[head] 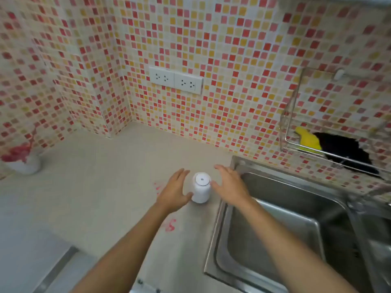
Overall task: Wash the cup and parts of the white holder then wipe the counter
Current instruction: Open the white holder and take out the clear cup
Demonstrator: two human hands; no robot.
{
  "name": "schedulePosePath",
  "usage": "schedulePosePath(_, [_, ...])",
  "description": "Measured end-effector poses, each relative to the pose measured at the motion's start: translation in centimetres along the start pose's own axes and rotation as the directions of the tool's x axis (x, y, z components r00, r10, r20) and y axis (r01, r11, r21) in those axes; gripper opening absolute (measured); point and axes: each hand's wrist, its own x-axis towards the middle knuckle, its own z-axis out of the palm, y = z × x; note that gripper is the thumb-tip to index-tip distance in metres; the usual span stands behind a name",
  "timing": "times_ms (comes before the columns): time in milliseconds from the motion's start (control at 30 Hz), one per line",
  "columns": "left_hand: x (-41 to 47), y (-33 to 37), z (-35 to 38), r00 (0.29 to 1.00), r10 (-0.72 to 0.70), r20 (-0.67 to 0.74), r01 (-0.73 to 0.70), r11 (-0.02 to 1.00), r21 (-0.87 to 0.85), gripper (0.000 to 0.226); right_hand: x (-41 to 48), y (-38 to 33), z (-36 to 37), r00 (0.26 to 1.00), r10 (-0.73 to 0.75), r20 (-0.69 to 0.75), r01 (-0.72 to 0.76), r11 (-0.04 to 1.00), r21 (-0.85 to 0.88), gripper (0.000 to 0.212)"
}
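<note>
A white cylindrical holder point(201, 190) with a round lid stands upright on the beige counter point(95, 187), just left of the sink. My left hand point(174, 191) is beside it on the left with straight fingers, its thumb touching the holder's lower side. On the holder's right is my right hand point(229, 185), fingers spread, with the thumb at the holder's upper side. Neither hand is wrapped around it. Pink-red smears point(170, 226) mark the counter near my left forearm and behind my left hand.
A steel sink point(281, 227) lies at the right. Above it a wire rack point(300, 144) on the tiled wall holds a yellow cloth point(307, 139) and a dark one. A white pot with pink flowers point(23, 160) stands far left. Wall sockets point(175, 80) sit above the counter.
</note>
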Motion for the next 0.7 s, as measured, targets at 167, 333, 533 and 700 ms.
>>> schedulePosePath(167, [-0.1,-3.2,3.5,0.994,-0.071,0.081,0.083,0.983,-0.165,0.069,2.2,-0.7,4.1,0.967,0.04,0.251,-0.07,0.992,0.11,0.092])
schedulePosePath(333, [1.6,-4.9,6.6,0.992,-0.078,0.103,0.108,0.936,-0.334,0.076,3.6,-0.6,5.9,0.973,0.049,0.225,-0.082,0.987,0.14,0.081])
schedulePosePath(533, [3.9,-3.8,8.9,0.993,-0.121,-0.014,0.101,0.882,-0.46,0.074,5.5,-0.9,6.4,0.981,0.162,0.109,-0.173,0.981,0.092,0.069])
schedulePosePath(700, [5.7,-3.3,10.5,0.979,-0.2,-0.042,0.154,0.857,-0.491,0.106,6.9,-0.9,6.6,0.969,0.236,0.071,-0.239,0.97,0.048,0.067])
